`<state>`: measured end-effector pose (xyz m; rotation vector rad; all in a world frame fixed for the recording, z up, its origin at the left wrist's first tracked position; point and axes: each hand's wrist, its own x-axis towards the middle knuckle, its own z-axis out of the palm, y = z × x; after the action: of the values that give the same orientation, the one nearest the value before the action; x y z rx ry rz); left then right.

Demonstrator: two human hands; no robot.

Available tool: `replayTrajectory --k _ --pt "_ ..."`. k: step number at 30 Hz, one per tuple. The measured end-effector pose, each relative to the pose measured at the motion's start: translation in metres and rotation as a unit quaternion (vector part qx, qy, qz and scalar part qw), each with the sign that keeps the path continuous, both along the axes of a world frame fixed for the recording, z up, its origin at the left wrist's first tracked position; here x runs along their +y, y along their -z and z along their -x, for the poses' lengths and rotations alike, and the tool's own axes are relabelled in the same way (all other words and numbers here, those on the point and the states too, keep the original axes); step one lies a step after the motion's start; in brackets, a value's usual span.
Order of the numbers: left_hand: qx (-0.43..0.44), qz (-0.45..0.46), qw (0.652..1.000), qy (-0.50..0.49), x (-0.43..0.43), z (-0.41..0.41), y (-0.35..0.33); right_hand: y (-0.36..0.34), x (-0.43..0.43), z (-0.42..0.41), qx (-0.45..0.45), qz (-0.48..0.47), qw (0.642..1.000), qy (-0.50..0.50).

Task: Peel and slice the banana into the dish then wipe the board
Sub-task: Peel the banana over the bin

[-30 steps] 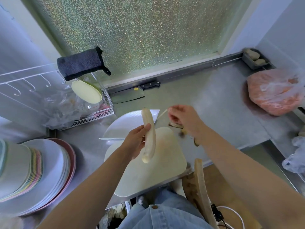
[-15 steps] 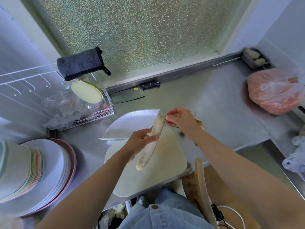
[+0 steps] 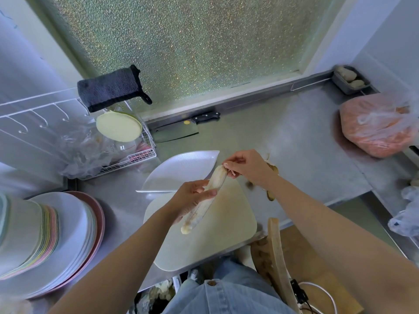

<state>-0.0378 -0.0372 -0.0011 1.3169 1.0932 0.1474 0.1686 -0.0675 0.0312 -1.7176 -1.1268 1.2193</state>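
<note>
Left hand (image 3: 190, 198) closed round middle of peeled banana (image 3: 204, 200), held tilted above cutting board (image 3: 226, 234). Right hand (image 3: 247, 165) pinching a stringy bit at banana's upper tip. Dish (image 3: 179, 171) just behind, empty. Peel (image 3: 271, 193) lies right of board. Peeling looks nearly done; slicing and wiping remain. Cleaver (image 3: 174, 132) untouched by the window

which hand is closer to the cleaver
Right. The right hand pinches the far tip of the peeled banana, nearer the cleaver by the window. The left hand grips the banana's middle, over the cutting board.
</note>
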Motion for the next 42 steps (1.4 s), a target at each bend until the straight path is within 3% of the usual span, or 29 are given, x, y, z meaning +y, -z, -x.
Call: replayTrajectory --k 5,10,16,22,25,27,29,31,35,39,42 --pt "0.022 -0.022 0.999 -0.025 -0.002 -0.006 -0.004 0.015 0.001 0.002 -0.121 -0.017 0.992 0.027" --pt "0.035 -0.042 0.998 -0.023 -0.003 -0.008 -0.007 0.013 0.002 0.002 -0.156 -0.003 0.987 0.023" --pt "0.053 -0.060 0.997 -0.007 -0.003 -0.005 -0.003 0.017 0.004 0.003 -0.119 0.044 0.992 0.023" --pt "0.003 -0.031 0.999 -0.033 -0.001 -0.008 -0.006 0.013 0.003 0.001 0.036 0.051 0.997 0.054" --pt "-0.021 -0.012 0.998 -0.064 0.002 -0.012 -0.010 0.012 0.003 -0.006 0.102 0.037 0.985 0.135" --pt "-0.025 -0.013 0.996 -0.086 0.004 -0.013 -0.007 0.017 0.003 -0.021 0.096 0.027 0.972 0.213" --pt "-0.024 -0.017 0.994 -0.103 0.006 -0.015 -0.004 0.026 0.004 -0.038 0.056 0.030 0.964 0.259" --pt "-0.023 -0.015 0.993 -0.116 0.010 -0.019 -0.002 0.037 0.005 -0.052 -0.041 0.049 0.965 0.254" --pt "-0.028 -0.003 0.992 -0.123 0.016 -0.032 0.003 0.066 0.001 -0.065 -0.271 0.108 0.945 0.146" --pt "-0.034 0.006 0.992 -0.121 0.019 -0.043 0.008 0.082 -0.006 -0.071 -0.343 0.105 0.931 0.072" --pt "-0.042 0.007 0.992 -0.120 0.019 -0.048 0.009 0.080 -0.008 -0.073 -0.384 0.055 0.918 0.083"
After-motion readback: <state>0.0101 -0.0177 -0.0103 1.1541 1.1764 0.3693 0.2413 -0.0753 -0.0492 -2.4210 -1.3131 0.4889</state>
